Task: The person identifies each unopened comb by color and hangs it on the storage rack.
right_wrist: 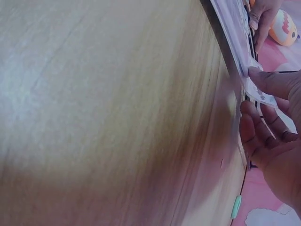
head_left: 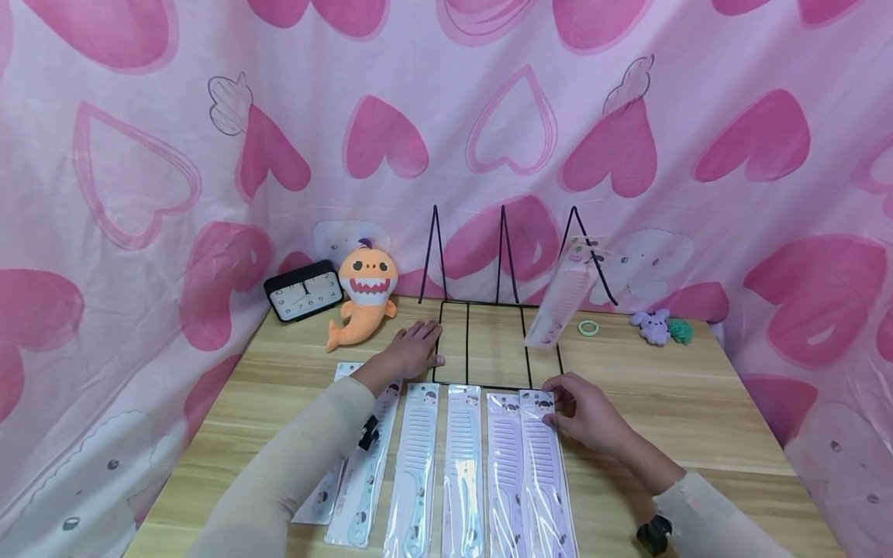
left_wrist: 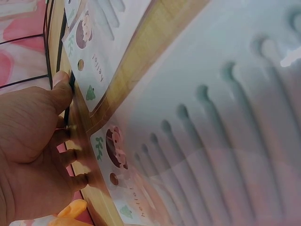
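Note:
Several combs in clear packets lie side by side on the table. With thumb and fingertips, my right hand pinches the top corner of the rightmost purple packaged comb. In the right wrist view the thumb is over that packet and the fingers are beneath it. A black wire rack stands behind the row, and one pink packaged comb hangs tilted on its right prong. My left hand rests by the rack's left side with fingers extended, as the left wrist view also shows, near a blue packaged comb.
An orange shark plush and a black-framed clock stand at the back left. On the back right lie a green ring, a purple toy and a green toy. A pink heart-print curtain surrounds the wooden table.

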Available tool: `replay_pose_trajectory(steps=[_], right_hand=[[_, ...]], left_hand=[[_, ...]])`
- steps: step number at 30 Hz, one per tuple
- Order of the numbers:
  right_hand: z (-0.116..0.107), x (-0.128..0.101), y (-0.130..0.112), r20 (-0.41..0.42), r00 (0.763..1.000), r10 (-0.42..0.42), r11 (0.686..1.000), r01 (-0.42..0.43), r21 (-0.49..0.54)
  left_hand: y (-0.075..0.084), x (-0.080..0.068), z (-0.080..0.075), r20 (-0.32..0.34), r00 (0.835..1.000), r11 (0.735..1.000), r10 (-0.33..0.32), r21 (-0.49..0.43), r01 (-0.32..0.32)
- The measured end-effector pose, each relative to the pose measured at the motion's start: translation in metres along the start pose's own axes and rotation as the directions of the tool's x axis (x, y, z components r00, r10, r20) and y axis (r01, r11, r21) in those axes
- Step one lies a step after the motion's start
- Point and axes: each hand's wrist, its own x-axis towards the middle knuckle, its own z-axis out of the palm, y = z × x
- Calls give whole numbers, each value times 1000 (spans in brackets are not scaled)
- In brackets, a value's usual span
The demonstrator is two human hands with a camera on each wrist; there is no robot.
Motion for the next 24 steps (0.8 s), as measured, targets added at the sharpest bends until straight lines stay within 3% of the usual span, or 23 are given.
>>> replay_pose_trajectory(steps=[8, 14, 24], right_hand=[[-3, -2, -2, -19, 999, 35, 996, -33, 89], [-9, -3, -6, -28, 993, 112, 978, -105, 181], [-19, -1, -20, -84, 982, 171, 960, -147, 238]], left_hand=[[-3, 4, 2, 12, 1000, 1000, -5, -6, 5], [-3, 3, 2, 4, 1000, 1000, 5, 8, -5], [0, -1, 2, -35, 999, 1000, 19, -9, -20]])
